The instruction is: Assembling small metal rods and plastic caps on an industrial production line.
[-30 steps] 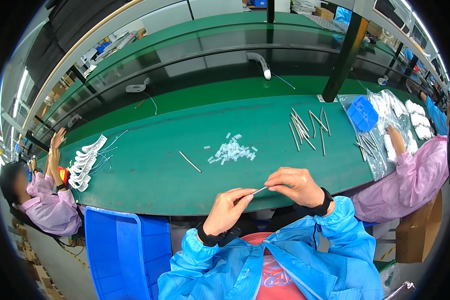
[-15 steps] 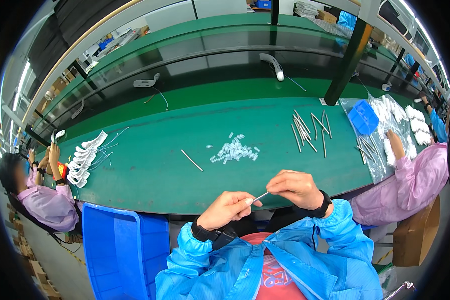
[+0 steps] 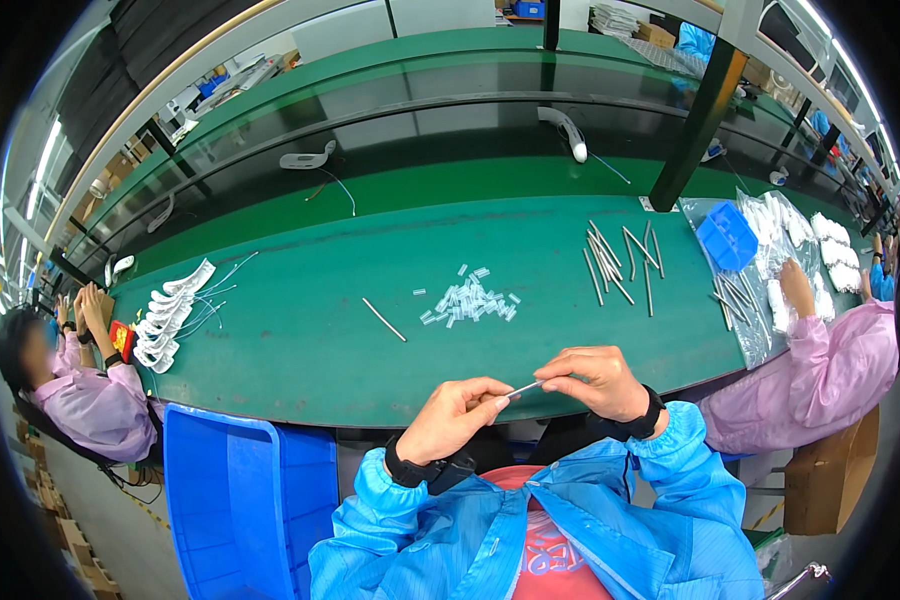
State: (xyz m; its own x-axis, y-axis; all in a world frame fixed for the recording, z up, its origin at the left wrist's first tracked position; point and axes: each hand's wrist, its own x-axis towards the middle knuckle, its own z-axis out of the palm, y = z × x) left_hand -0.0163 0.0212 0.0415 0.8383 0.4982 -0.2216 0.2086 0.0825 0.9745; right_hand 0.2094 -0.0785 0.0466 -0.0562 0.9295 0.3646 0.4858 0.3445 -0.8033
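Observation:
Between my two hands, just over the table's near edge, is a thin grey metal rod (image 3: 525, 388). My left hand (image 3: 456, 415) pinches its left end between thumb and fingers. The other end is gripped by my right hand (image 3: 595, 381), whose fingertips hide it. Beyond my hands lies a loose heap of small clear plastic tubes (image 3: 470, 300). A single metal rod (image 3: 383, 320) rests left of the heap, and several more metal rods (image 3: 610, 262) are scattered to its right, some of them bent.
A green table (image 3: 310, 330) spans in front of me. White curved housings with wires (image 3: 170, 315) lie left. A blue bin (image 3: 225, 480) stands low at my left. Right are a small blue tray (image 3: 727, 236) and clear bags. Co-workers sit at both sides; a conveyor (image 3: 420, 140) carries white parts.
My hands have shifted slightly, with the rod still held and a little higher. The white parts on the conveyor have moved right. The left co-worker's hands have come down.

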